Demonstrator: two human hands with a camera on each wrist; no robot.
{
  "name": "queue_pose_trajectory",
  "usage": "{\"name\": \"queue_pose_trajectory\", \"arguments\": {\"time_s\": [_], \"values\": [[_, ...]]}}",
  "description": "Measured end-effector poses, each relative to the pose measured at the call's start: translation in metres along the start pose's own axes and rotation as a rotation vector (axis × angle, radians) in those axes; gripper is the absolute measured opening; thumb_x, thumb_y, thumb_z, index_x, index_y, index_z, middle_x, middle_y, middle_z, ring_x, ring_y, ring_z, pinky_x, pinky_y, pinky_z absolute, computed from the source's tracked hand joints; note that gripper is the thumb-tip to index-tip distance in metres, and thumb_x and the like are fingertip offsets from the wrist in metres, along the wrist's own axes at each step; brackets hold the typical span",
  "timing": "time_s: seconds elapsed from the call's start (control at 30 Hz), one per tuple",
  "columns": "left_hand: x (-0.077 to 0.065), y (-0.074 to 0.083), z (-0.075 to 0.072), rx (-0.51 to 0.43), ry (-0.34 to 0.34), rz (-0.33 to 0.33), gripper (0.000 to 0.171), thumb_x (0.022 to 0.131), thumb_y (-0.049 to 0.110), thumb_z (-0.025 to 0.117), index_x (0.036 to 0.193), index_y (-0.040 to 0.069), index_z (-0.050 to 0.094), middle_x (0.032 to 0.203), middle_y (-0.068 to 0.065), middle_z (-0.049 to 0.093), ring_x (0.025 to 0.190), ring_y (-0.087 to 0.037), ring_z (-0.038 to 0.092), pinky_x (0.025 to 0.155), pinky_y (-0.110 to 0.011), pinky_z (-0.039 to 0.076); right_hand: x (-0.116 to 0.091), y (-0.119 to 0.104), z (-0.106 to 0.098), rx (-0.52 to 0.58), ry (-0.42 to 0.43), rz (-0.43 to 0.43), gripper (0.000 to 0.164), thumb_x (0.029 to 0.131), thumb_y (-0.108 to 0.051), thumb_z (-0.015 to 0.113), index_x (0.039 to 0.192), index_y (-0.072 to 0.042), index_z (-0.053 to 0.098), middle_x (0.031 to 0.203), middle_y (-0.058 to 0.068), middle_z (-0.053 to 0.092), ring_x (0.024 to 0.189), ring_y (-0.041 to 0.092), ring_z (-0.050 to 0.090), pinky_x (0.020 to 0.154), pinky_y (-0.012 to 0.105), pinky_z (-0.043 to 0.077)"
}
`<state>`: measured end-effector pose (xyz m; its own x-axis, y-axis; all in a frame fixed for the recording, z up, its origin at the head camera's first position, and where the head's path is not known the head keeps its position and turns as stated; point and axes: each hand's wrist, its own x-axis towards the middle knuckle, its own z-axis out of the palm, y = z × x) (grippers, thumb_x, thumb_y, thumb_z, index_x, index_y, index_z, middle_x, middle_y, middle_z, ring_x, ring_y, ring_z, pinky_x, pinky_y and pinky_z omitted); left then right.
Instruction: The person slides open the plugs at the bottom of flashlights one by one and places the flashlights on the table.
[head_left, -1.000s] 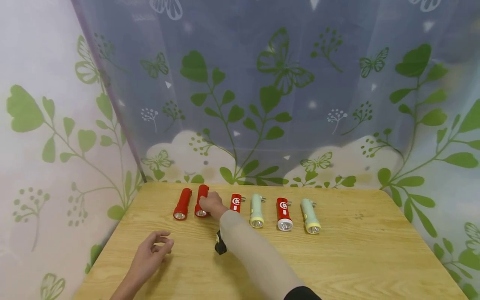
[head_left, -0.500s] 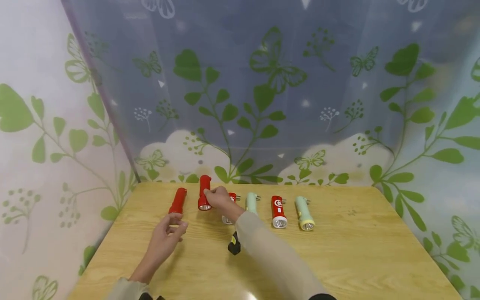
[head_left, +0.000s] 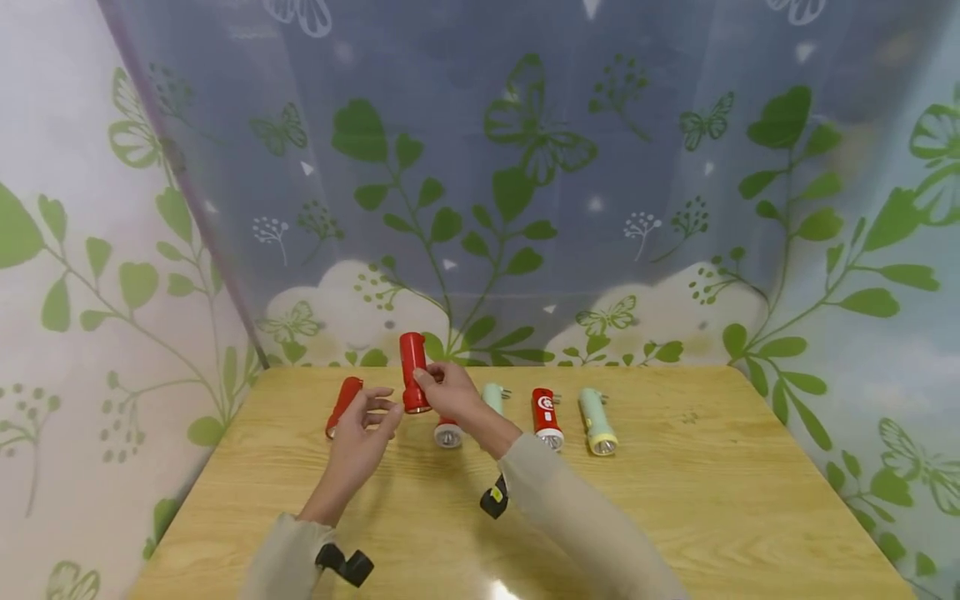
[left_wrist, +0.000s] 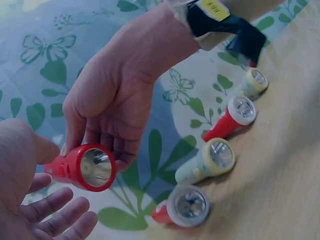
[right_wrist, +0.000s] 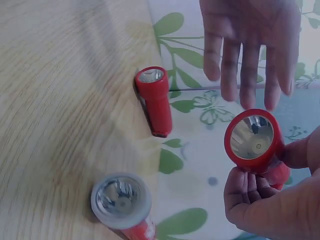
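Observation:
A plain red flashlight (head_left: 412, 367) is up off the table, its lens end pointing down and toward me. My right hand (head_left: 456, 398) pinches it between thumb and fingers from the right side. Just left of it, my left hand (head_left: 358, 446) is held out with loosely extended fingers and grips nothing. In the left wrist view, the left thumb overlaps the back end of the held flashlight (left_wrist: 70, 168); whether they touch I cannot tell. Another plain red flashlight (head_left: 348, 398) lies behind the left hand, partly covered by it.
To the right lie a red-and-white flashlight (head_left: 448, 434) partly behind my right hand, a mint flashlight (head_left: 492, 396), a second red-and-white one (head_left: 547, 417) and a second mint one (head_left: 596, 421). The wooden table (head_left: 712, 500) meets a patterned curtain (head_left: 615, 250) at its back edge.
My right hand has raised the plain red flashlight from the table. My left hand has moved forward and right, close beside it. The head view has shifted slightly right.

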<state>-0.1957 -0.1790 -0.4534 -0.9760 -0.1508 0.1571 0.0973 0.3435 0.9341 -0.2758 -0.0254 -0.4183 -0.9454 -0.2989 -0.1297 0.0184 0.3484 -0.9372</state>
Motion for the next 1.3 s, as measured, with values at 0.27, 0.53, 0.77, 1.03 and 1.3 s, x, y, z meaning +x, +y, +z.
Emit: {"name": "queue_pose_trajectory", "arguments": {"time_s": [0.27, 0.53, 0.77, 1.03, 1.3], "values": [[0.008, 0.018, 0.014, -0.019, 0.008, 0.032, 0.039, 0.100, 0.026, 0.065, 0.135, 0.011, 0.056, 0.123, -0.015, 0.066, 0.109, -0.030, 0.067, 0.083, -0.024, 0.054, -0.025, 0.010, -0.017, -0.090, 0.022, -0.181, 0.037, 0.105, -0.029, 0.056, 0.128, -0.001, 0.059, 0.112, 0.015, 0.068, 0.094, 0.023, 0.068, 0.083, 0.039, 0.060], [0.016, 0.037, 0.027, -0.098, 0.012, 0.096, 0.044, 0.100, 0.024, 0.066, 0.140, 0.013, 0.049, 0.125, -0.015, 0.061, 0.107, -0.031, 0.066, 0.080, -0.022, 0.057, -0.048, 0.018, -0.025, -0.119, 0.047, -0.302, 0.032, 0.104, -0.024, 0.056, 0.128, -0.002, 0.059, 0.111, 0.013, 0.068, 0.093, 0.020, 0.065, 0.081, 0.036, 0.059], [0.019, 0.050, 0.035, -0.139, -0.024, 0.116, 0.049, 0.100, 0.022, 0.065, 0.143, 0.013, 0.044, 0.129, -0.016, 0.058, 0.107, -0.030, 0.064, 0.081, -0.034, 0.061, -0.061, 0.025, -0.034, -0.127, 0.121, -0.364, 0.031, 0.103, -0.022, 0.059, 0.127, -0.003, 0.059, 0.109, 0.012, 0.067, 0.094, 0.019, 0.062, 0.081, 0.030, 0.056], [0.016, 0.053, 0.044, -0.129, -0.055, 0.134, 0.047, 0.100, 0.024, 0.065, 0.142, 0.016, 0.044, 0.131, -0.016, 0.057, 0.108, -0.031, 0.064, 0.081, -0.039, 0.062, -0.071, 0.037, -0.037, -0.160, 0.175, -0.411, 0.029, 0.101, -0.021, 0.061, 0.126, -0.005, 0.059, 0.111, 0.009, 0.068, 0.093, 0.016, 0.061, 0.080, 0.026, 0.054], [0.014, 0.055, 0.051, -0.116, -0.062, 0.158, 0.044, 0.099, 0.024, 0.067, 0.137, 0.016, 0.048, 0.131, -0.016, 0.058, 0.102, -0.030, 0.064, 0.073, -0.038, 0.062, -0.077, 0.047, -0.035, -0.183, 0.214, -0.467, 0.028, 0.101, -0.020, 0.062, 0.125, -0.006, 0.061, 0.112, 0.008, 0.067, 0.096, 0.017, 0.063, 0.081, 0.026, 0.056]]}}
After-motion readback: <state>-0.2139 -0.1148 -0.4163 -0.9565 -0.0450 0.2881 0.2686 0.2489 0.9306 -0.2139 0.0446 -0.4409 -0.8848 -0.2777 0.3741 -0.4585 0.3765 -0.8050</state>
